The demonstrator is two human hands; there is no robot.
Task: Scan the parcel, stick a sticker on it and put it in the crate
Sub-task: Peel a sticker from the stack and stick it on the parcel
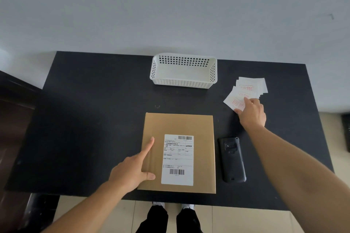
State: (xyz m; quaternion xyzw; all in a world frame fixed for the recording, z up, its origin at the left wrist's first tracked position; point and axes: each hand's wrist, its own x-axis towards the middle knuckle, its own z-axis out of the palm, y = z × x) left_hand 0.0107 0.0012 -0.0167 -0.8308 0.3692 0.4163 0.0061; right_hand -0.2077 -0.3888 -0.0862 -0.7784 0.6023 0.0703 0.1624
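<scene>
Black worktop (pixel 85 119): white crate (pixel 183 81) at 12 o'clock. Parcel (pixel 180 125) at 6, label up; left hand (pixel 132 168) flat on its left edge, ungripped. Right hand (pixel 252 111) at 2, fingertips pinching one of the stickers (pixel 246 91).

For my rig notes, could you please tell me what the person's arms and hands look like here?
Both arms are bare as far as the view shows, with no sleeves. The left hand and right hand wear no gloves, and no rings, watch or markings are visible.
</scene>
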